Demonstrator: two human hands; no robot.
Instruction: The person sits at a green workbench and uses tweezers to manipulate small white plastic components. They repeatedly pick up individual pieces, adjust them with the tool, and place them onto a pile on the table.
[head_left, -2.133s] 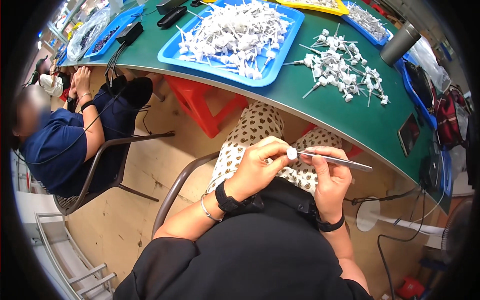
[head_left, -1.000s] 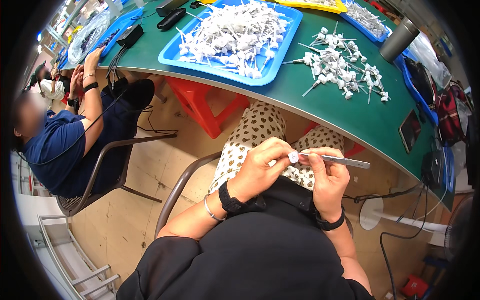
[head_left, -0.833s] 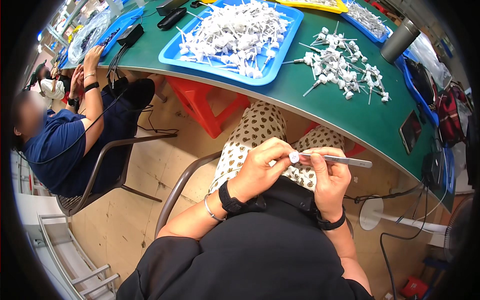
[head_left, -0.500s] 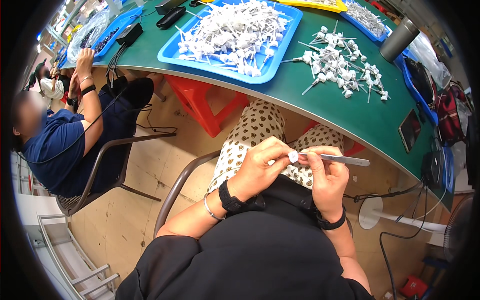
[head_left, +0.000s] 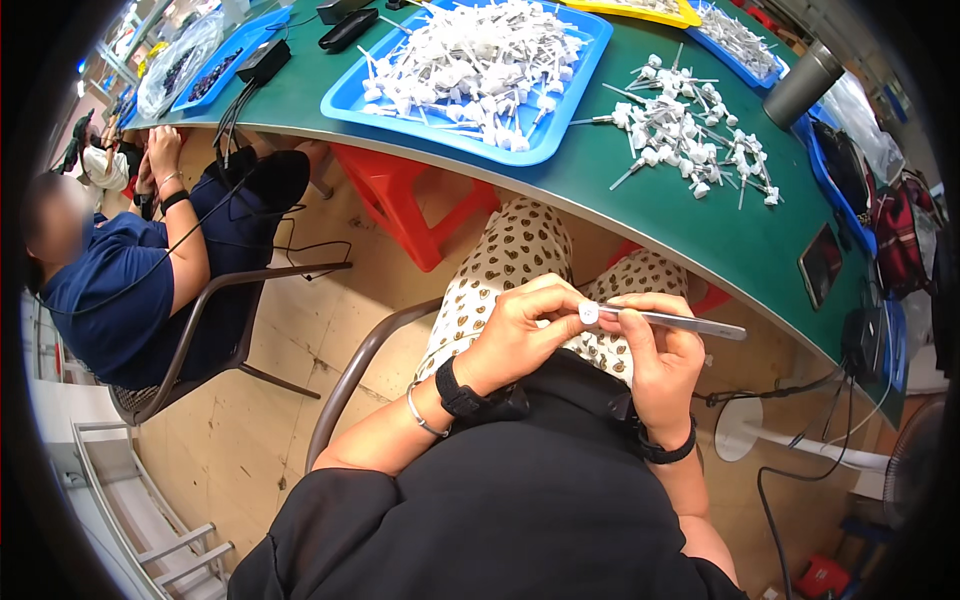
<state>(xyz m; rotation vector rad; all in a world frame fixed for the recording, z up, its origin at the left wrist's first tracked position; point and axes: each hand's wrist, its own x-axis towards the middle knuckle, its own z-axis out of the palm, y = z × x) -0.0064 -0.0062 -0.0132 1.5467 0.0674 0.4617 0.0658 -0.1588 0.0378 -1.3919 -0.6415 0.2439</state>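
Note:
Over my lap, my left hand [head_left: 528,325] pinches a small round white plastic piece [head_left: 588,313] between thumb and fingertips. My right hand [head_left: 665,362] is closed round slim metal tweezers [head_left: 700,325]. Their narrow end points left at the white piece, and the broad end sticks out past my right fingers. Fingers partly cover where tip and piece meet, so I cannot tell whether they touch. Similar white pieces with thin stems lie in a loose pile [head_left: 690,140] on the green table [head_left: 750,235] and are heaped in a blue tray [head_left: 578,90].
A metal flask [head_left: 803,80] and a phone [head_left: 821,264] stand and lie at the right. Red stools [head_left: 405,205] sit beneath the table edge. At the left a co-worker in dark blue [head_left: 125,285] sits on a chair. Cables [head_left: 765,480] hang at the lower right.
The tweezers and both hands keep nearly the same pose, with only a slight shift. The whole view has moved a little. The co-worker's raised hands are slightly lower.

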